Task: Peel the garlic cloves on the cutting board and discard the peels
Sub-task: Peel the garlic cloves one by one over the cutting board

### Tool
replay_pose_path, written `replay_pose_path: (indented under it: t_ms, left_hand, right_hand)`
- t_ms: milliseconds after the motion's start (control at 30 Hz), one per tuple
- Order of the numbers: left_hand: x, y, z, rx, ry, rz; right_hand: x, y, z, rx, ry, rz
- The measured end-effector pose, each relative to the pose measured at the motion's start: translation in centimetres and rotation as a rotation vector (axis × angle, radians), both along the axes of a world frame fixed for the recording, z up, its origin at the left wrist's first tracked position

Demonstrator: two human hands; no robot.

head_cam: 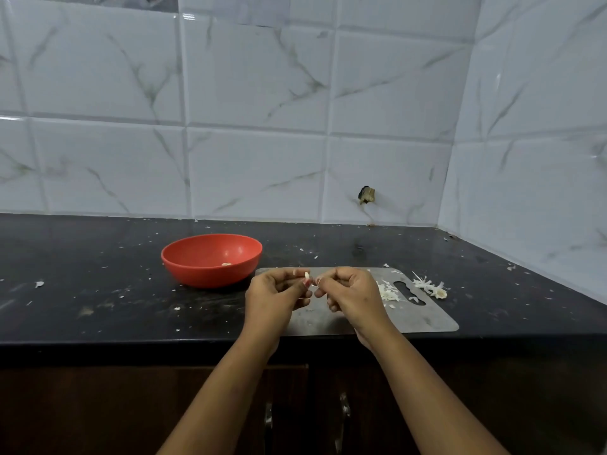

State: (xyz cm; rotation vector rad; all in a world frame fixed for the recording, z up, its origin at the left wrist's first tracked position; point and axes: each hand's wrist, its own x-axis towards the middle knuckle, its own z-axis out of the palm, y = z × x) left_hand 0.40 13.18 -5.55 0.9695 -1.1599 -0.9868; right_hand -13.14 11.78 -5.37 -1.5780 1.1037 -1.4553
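In hand: your left hand (pixel 276 293) pinches a garlic clove (pixel 307 275) at centre frame, just above the cutting board (pixel 427 316). Your right hand (pixel 351 290) pinches at its skin with curled fingertips.
Done: one pale piece (pixel 226 264), likely a peeled clove, lies in the red bowl (pixel 210 275) left of the board.
Peels: a heap of peels (pixel 389 292) sits on the board's right part, and a stalk scrap (pixel 432 287) lies just off its edge.
Left: finish this clove, then discard the peels. You have no other whole cloves showing.

A red bowl (pixel 210 274) sits on the black countertop (pixel 82 290); marbled white tiles (pixel 256 172) behind, 1 with a chipped hole (pixel 366 194).
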Motion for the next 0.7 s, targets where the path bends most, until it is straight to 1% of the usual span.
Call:
replay_pose_path:
  t_ms: [67,200,333,467,500,567,700]
  left_hand:
    - [0.0,0.0,0.0,0.01,0.001,0.014]
    - [-0.1,0.1,0.1,0.029,-0.014,0.07]
    - [-0.1,-0.1,0.1,0.054,-0.004,0.098]
    - [-0.1,-0.2,0.2,0.08,-0.022,0.124]
    - [-0.1,-0.2,0.2,0.084,-0.033,0.135]
    - [-0.2,0.0,0.3,0.079,-0.061,0.159]
    - [-0.1,-0.1,-0.1,0.029,-0.107,0.192]
  right_hand:
    - [0.0,0.0,0.0,-0.005,0.028,-0.027]
    - [0.2,-0.4,-0.5,-0.058,0.164,-0.151]
    - [0.5,-0.5,-0.6,-0.082,0.129,-0.234]
    - [0.5,-1.0,-1.0,-0.134,0.232,-0.325]
    - [0.5,-1.1,-1.0,-0.138,0.277,-0.32]
    - [0.4,-1.2,-0.9,-0.127,0.34,-0.243]
    - [0.9,-0.9,-0.5,-0.102,0.275,-0.018]
